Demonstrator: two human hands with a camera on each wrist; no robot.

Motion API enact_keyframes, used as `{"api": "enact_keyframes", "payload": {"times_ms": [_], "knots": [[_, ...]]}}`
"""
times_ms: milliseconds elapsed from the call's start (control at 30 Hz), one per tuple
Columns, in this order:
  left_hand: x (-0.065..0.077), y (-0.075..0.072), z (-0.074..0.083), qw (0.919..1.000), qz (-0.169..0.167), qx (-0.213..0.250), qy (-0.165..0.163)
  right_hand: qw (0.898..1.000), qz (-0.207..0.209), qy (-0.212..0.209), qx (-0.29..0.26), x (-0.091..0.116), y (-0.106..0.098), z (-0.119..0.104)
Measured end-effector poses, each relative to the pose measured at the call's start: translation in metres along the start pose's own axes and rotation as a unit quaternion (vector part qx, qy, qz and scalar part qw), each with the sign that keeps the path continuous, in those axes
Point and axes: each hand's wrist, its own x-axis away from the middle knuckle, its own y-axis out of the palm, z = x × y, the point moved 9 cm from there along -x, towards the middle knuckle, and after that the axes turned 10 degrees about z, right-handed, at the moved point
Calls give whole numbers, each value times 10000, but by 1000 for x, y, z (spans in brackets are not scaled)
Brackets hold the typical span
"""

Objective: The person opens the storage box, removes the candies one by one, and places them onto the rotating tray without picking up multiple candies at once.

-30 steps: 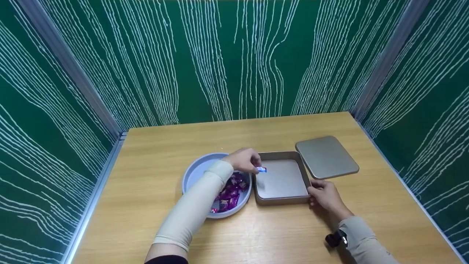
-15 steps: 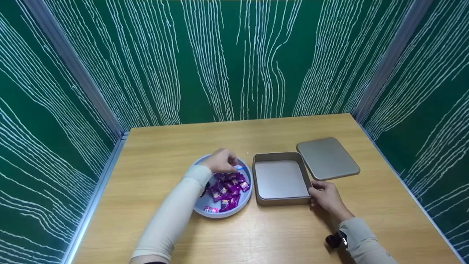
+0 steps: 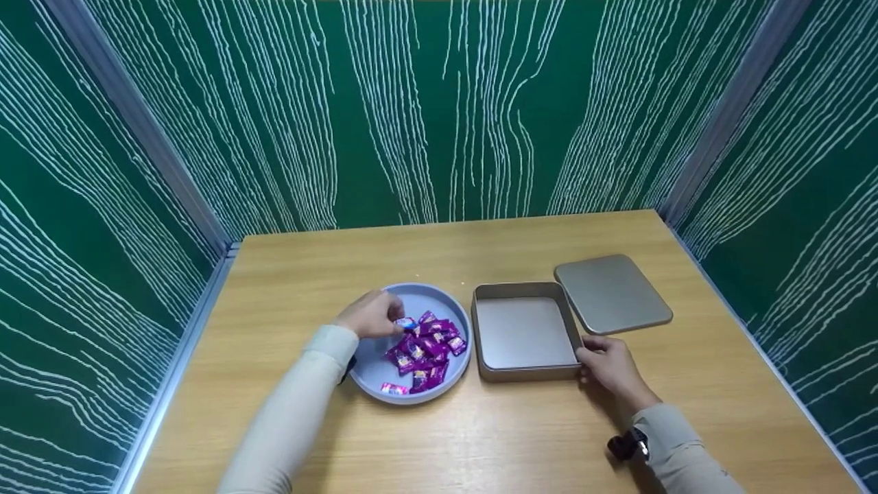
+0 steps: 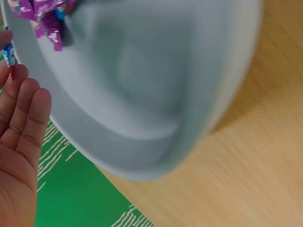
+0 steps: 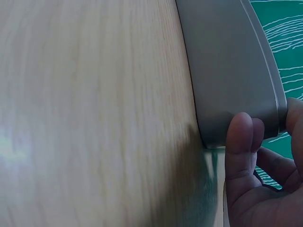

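My left hand (image 3: 372,314) is over the left side of a round pale blue bowl (image 3: 370,374), pinching a small blue-and-white wrapped candy (image 3: 406,323) between thumb and fingertips. In the left wrist view the candy (image 4: 9,55) shows a red end. Several purple-wrapped candies (image 3: 426,350) lie heaped in the bowl, and a pink one (image 3: 394,389) rests near its front rim. My right hand (image 3: 612,366) grips the near right corner of a square metal tin (image 3: 528,374). The right wrist view shows its fingers against the tin's outer wall (image 5: 232,71), thumb at the rim. Inside, the tin's bottom is bare.
A square metal lid (image 3: 614,293) lies on the wooden table (image 3: 439,453) behind and right of the tin, close to its edge. Green panels (image 3: 439,137) with white lines enclose the table at the back and sides. A dark device (image 3: 627,446) sits on the right wrist.
My left hand has moved left with the blue-and-white candy, from the tin's left edge back over the bowl, uncovering the purple candies. The right hand stays at the tin's corner.
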Motion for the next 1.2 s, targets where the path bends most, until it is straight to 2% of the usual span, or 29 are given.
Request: {"api": "enact_keyframes", "payload": {"times_ms": [167,300,433,700,900,1000,1200], "knots": [[5,7,-4,9994,-88,-313,148,10000,1,4,-82,1,0,1],[8,14,-3,9974,-96,-548,449,9999,24,53,-116,2,-1,3],[11,19,-1,9964,-71,-629,566,9998,46,107,-148,2,-1,5],[15,26,-6,9971,-119,-662,360,10000,16,50,54,4,0,2],[18,25,-11,9982,-87,-518,305,9998,-43,-80,173,3,-3,-5],[20,20,-13,9986,44,-471,216,9993,-35,-198,302,2,-7,-10],[27,6,-13,9965,614,-561,1,9981,156,-314,506,-1,-21,-19]]}}
